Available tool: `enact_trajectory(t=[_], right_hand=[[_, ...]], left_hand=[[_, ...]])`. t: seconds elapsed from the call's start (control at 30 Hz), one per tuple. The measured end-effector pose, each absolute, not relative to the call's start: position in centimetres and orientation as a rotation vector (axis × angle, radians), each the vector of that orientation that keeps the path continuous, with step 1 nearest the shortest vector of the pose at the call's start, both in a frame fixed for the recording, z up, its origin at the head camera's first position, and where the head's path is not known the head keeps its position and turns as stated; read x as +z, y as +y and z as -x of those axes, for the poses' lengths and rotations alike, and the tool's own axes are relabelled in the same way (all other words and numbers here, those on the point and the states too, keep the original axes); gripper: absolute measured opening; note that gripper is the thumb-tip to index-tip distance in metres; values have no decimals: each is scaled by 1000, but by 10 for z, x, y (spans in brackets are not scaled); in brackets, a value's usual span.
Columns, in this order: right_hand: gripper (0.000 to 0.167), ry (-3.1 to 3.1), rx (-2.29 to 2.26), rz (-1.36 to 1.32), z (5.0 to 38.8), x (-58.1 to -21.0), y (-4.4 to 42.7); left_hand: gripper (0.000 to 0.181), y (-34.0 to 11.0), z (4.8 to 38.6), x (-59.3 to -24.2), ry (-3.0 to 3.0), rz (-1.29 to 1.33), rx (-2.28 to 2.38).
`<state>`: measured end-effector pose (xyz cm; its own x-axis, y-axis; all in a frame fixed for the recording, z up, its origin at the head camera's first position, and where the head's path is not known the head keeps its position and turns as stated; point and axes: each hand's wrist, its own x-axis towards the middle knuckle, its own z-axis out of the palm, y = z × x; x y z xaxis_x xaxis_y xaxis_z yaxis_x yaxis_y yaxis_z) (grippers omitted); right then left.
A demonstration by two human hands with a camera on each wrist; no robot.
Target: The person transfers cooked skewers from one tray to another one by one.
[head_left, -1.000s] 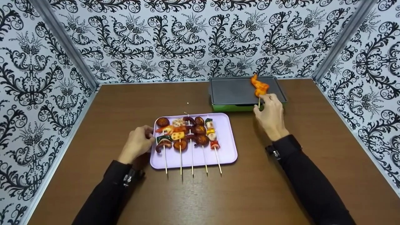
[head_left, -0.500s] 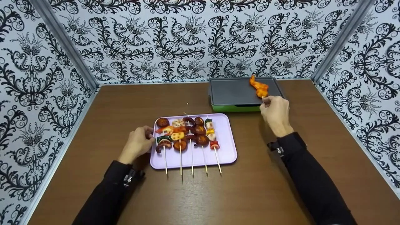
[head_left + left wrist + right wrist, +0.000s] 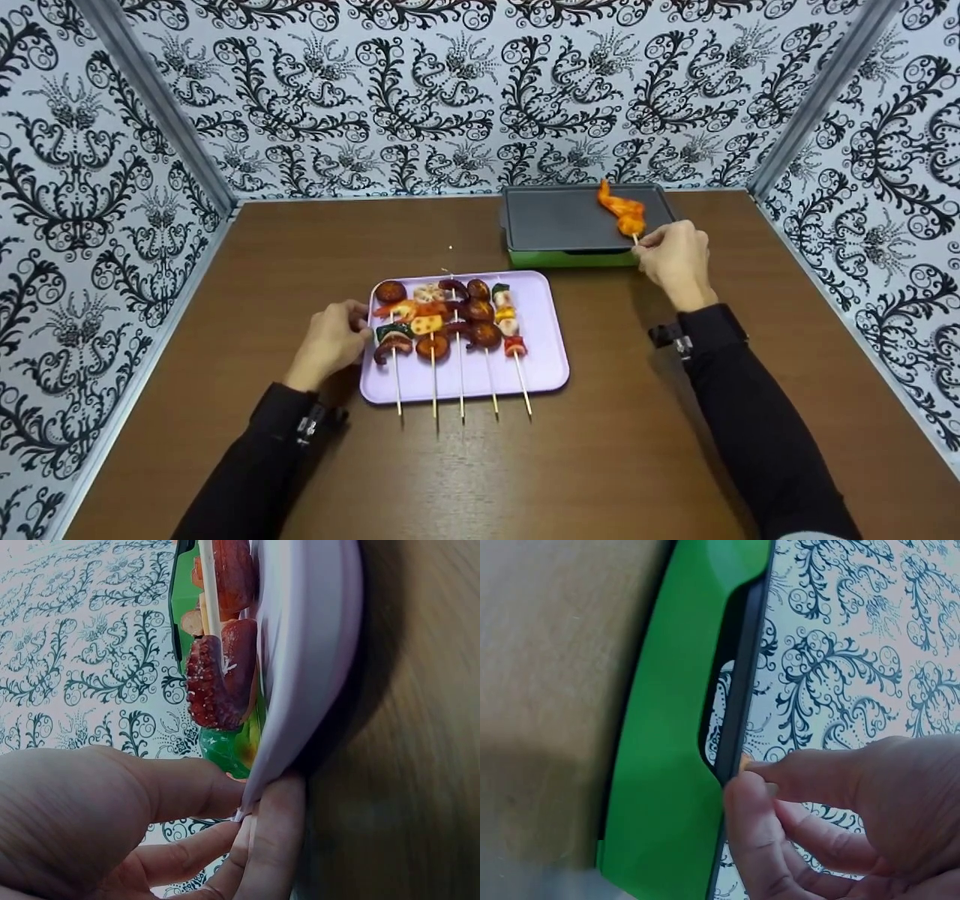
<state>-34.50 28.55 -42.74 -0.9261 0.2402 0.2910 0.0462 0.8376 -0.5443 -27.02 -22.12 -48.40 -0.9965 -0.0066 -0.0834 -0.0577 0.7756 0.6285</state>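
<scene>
A lilac tray [image 3: 551, 360] bears several skewers of toy-like food, their sticks [image 3: 460, 382] jutting over its front edge. My left hand [image 3: 330, 345] pinches the tray's left rim between thumb and fingers, as the left wrist view also shows. At the back right stands a green grill [image 3: 555, 259] with a dark grey plate [image 3: 555, 217] on top. On the plate's right side lies an orange skewer [image 3: 624, 210] shaped like a chicken wing. My right hand [image 3: 679, 259] pinches its stick just beyond the grill's front edge; in the right wrist view the fingertips [image 3: 746, 795] largely hide the stick.
A brown wooden table [image 3: 600, 465] carries everything. Patterned walls [image 3: 420, 97] close it in at the back and both sides, the back one right behind the grill. A tiny pale speck [image 3: 451, 247] lies behind the tray.
My right hand has shifted rightward with the stick, swinging the orange skewer to a slant across the grill plate. The left hand and the tray have stayed in place.
</scene>
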Motion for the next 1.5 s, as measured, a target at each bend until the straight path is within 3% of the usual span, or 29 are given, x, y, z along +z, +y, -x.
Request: enact_trajectory(t=[0.77, 1.5], right_hand=[[23, -2957, 876, 260, 352, -406, 294], [28, -2882, 1348, 334, 354, -413, 294]], left_hand=[[38, -220, 271, -484, 2880, 60, 1004], [37, -222, 271, -484, 2913, 21, 1006]])
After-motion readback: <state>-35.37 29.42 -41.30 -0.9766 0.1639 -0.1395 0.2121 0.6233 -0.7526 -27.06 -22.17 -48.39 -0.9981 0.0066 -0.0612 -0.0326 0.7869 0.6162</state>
